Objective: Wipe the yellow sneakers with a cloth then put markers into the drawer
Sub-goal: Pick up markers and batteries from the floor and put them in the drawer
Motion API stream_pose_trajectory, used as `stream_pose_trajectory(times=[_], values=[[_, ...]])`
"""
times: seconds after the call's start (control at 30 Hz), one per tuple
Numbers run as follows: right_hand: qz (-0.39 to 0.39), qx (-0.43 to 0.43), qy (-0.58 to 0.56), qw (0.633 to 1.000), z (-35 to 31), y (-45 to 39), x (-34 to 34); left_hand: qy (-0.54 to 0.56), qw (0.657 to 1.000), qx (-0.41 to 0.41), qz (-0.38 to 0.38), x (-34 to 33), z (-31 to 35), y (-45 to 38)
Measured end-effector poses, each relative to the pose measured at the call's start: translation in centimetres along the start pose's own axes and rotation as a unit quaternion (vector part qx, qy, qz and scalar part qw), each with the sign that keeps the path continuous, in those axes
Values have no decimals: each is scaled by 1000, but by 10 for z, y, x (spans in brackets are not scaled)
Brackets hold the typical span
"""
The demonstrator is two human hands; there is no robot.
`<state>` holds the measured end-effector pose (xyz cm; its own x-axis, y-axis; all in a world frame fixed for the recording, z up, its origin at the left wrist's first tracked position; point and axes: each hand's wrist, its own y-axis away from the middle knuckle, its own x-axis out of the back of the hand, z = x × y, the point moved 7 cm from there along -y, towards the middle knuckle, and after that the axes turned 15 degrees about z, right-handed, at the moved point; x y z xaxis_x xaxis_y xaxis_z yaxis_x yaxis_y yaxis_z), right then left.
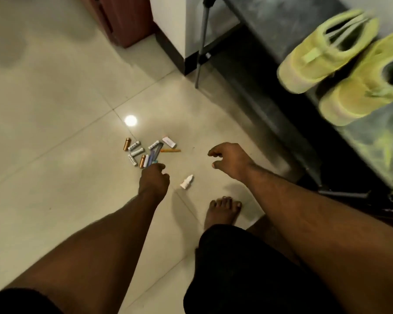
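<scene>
Several markers (145,150) lie scattered on the tiled floor in a loose pile, white, copper and blue ones, with an orange one (170,150) at the right edge. My left hand (154,181) reaches down at the near end of the pile, fingers closed around a blue marker (152,157). My right hand (229,158) hovers to the right of the pile, fingers spread and curled, holding nothing. A small white bottle or marker (187,181) lies alone between my hands. The two yellow sneakers (327,51) (368,87) stand side by side on a dark rack at the right.
The dark shoe rack (288,26) with metal legs (201,44) fills the right side. A white wall corner (170,21) with dark skirting and a reddish-brown door (123,19) stand at the back. My bare foot (222,211) rests below my right hand.
</scene>
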<state>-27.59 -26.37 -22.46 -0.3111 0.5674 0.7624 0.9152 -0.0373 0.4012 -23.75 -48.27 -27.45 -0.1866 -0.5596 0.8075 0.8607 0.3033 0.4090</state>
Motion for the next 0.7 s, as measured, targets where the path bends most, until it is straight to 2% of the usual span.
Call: stream_pose_trajectory(times=[0.33,0.43,0.53,0.63,0.7], values=[[-139,101,80,982,-34,-54,-118,5,991,108,74,-18,-86,-85],[-172,126,100,972,-54,-64,-151,23,990,101,97,-28,-109,-103],[-188,154,121,962,-70,-70,-178,40,993,71,83,-40,-114,-118],[-190,159,126,961,-76,-74,-198,-16,998,9,56,-50,-109,-129],[-185,144,120,965,-74,-77,-208,-11,998,18,55,-52,-109,-132]])
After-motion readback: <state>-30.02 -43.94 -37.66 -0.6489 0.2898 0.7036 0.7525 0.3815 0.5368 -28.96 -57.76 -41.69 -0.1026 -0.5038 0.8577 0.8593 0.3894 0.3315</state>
